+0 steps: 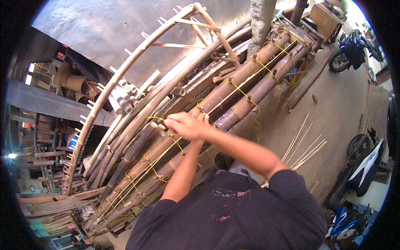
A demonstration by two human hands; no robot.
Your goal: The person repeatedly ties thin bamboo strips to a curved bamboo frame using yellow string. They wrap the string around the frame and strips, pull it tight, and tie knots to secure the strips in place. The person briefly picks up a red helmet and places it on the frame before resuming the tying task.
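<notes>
Well, the right hand (pixel 186 126) sits over the paired bamboo poles, its grip curled nearly closed, with thumb and bent fingers pinching a yellow cord (pixel 156 117); a short length of it pokes out on the far left of the knuckles. The left hand (pixel 206 119) is tucked behind the right wrist, the two forearms crossing, and only a bit of its fingers shows, so I can't tell whether its grip is clenched or loose, or what it touches.

Beneath them the upper bamboo pole (pixel 222 96) and the lower bamboo pole (pixel 233 116) run diagonally side by side, with a pale bamboo strip (pixel 221 103) lying along between them. More yellow ties loop around short pegs farther up and down the poles. Beyond stands a curved bamboo frame (pixel 109 89) with pegs, and thin sticks (pixel 309 154) lie fanned on the floor (pixel 333 106).
</notes>
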